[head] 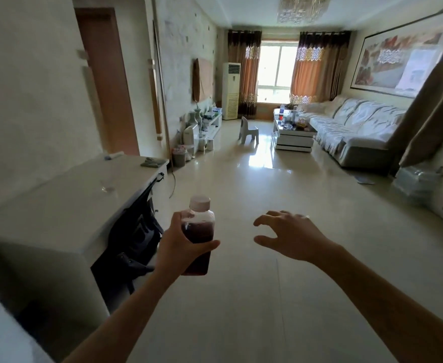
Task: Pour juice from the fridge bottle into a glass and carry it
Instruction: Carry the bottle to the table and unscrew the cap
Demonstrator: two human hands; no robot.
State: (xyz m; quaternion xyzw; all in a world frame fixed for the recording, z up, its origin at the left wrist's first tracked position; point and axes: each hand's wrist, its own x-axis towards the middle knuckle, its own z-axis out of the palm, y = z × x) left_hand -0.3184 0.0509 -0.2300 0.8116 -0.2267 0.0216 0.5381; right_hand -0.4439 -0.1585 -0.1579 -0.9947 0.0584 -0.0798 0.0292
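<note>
My left hand (174, 244) grips a small clear bottle (198, 231) of dark juice with a pale pink cap. I hold it upright in front of me, above the floor. To its right, my right hand (292, 235) is empty, with its fingers spread and curled. A clear glass (107, 186) seems to stand on the white counter (65, 205) to the left, though it is faint and hard to make out.
The white counter runs along the left wall, with a dark bag (136, 231) hanging at its side. Shiny tiled floor (254, 205) stretches ahead to a coffee table (293, 134), a covered sofa (351, 127), a small white chair (247, 131) and a window.
</note>
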